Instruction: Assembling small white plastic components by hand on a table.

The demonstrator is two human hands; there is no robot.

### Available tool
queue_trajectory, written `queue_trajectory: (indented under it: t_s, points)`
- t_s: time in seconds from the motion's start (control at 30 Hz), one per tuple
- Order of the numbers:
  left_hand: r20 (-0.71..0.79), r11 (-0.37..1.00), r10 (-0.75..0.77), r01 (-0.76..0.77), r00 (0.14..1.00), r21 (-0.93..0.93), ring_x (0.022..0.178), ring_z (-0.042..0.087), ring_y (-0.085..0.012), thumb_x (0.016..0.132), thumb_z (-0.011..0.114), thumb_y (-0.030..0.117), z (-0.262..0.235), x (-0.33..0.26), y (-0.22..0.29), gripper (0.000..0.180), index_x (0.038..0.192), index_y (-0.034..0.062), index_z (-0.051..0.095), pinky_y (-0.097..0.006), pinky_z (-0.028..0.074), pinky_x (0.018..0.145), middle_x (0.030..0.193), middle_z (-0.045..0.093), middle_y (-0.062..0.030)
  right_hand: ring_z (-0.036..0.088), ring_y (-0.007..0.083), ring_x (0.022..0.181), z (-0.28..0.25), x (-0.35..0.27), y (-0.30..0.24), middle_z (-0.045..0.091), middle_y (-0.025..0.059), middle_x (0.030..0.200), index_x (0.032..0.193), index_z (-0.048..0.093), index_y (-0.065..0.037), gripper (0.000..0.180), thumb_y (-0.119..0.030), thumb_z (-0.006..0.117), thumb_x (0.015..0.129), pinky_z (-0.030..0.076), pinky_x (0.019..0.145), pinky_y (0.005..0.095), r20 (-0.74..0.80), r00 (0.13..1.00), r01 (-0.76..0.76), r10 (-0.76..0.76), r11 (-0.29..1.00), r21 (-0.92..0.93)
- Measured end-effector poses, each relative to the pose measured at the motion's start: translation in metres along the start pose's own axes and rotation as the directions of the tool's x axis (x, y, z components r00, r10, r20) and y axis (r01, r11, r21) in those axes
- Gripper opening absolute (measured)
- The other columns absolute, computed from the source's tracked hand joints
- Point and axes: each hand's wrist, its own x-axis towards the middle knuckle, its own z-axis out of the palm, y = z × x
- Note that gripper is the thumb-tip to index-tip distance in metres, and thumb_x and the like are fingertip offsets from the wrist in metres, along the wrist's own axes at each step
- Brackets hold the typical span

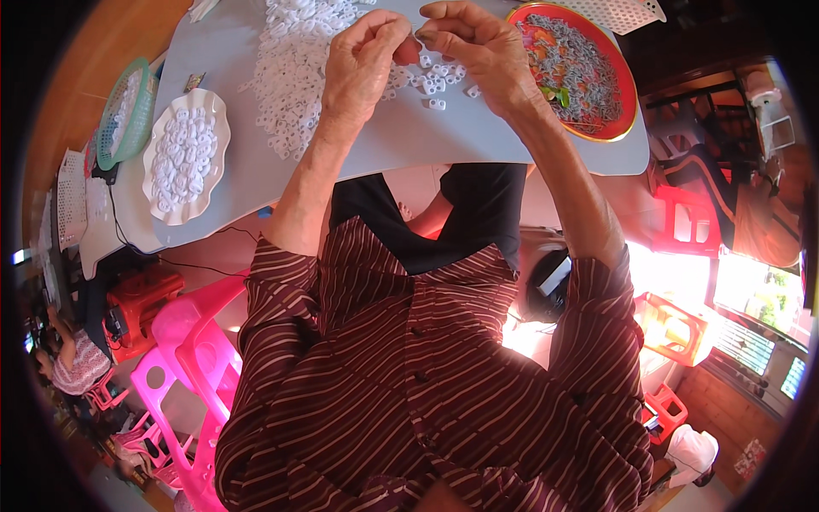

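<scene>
My left hand (365, 66) and my right hand (486, 55) are raised close together over the far part of the grey table (384, 141). The fingers of both are pinched, fingertips nearly meeting; what they hold is too small and hidden to make out. Beside and under my left hand spreads a large pile of small white plastic pieces (290, 85). A few loose white pieces (437, 81) lie between my wrists. Right of my right hand sits a round red tray (630, 90) with a gold rim, covered in small grey metal parts (580, 72) that look like nails or pins.
A white wavy-edged dish (223, 128) of white pieces stands at the left. Beyond it is a green basket (107, 141). A white perforated basket (627, 13) is at the far right. Pink chairs (200, 350) and red stools (687, 218) stand around; other people sit at both sides.
</scene>
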Motion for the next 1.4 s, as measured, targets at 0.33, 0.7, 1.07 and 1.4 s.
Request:
queue_trajectory:
  t_s: [0.33, 0.7, 1.07, 1.4]
  points:
    - [0.124, 0.910, 0.037, -0.085, 0.992, 0.405, 0.070, 0.054, -0.0079, 0.090, 0.053, 0.018, 0.007, 0.008, 0.010, 0.019, 0.096, 0.0011, 0.060, -0.022, 0.044, 0.066, 0.076, 0.064, -0.0040, 0.060, 0.0102, 0.084, -0.012, 0.005, 0.012, 0.066, 0.0040, 0.093, 0.113, 0.059, -0.004, 0.029, -0.006, 0.061, 0.084, 0.046, 0.074, 0.0236, -0.080, 0.991, -0.102, 0.107, 0.993, 0.056]
    - [0.138, 0.906, 0.136, -0.180, 0.981, 0.384, 0.056, 0.050, -0.0077, 0.089, 0.054, 0.018, 0.006, 0.011, -0.002, 0.019, 0.084, 0.0016, 0.061, -0.026, 0.044, 0.053, 0.063, 0.060, -0.0040, 0.059, 0.0092, 0.082, -0.010, 0.003, 0.008, 0.066, 0.0050, 0.089, 0.110, 0.060, -0.002, 0.027, -0.009, 0.062, 0.085, 0.046, 0.070, 0.0199, -0.089, 0.996, 0.002, -0.001, 1.000, 0.015]
    - [0.283, 0.538, 0.178, -0.334, 0.943, 0.774, 0.061, 0.055, -0.0200, 0.086, 0.053, 0.014, 0.003, 0.025, -0.001, 0.013, 0.088, 0.0030, 0.059, -0.030, 0.044, 0.059, 0.066, 0.057, -0.0135, 0.057, 0.0089, 0.076, -0.023, -0.003, 0.007, 0.062, 0.0018, 0.085, 0.108, 0.056, -0.001, 0.021, -0.005, 0.057, 0.088, 0.044, 0.068, 0.0192, -0.062, 0.995, -0.073, 0.081, 0.990, 0.123]
    - [0.444, 0.479, 0.172, -0.469, 0.879, 0.742, 0.074, 0.053, -0.0286, 0.083, 0.054, 0.014, -0.020, 0.027, 0.011, 0.013, 0.089, 0.0025, 0.058, -0.036, 0.044, 0.073, 0.078, 0.058, -0.0132, 0.055, 0.0064, 0.073, -0.008, -0.062, 0.007, 0.062, 0.0008, 0.078, 0.094, 0.065, 0.002, 0.012, -0.004, 0.062, 0.084, 0.047, 0.070, 0.0217, -0.027, 0.998, -0.050, 0.052, 0.998, 0.047]
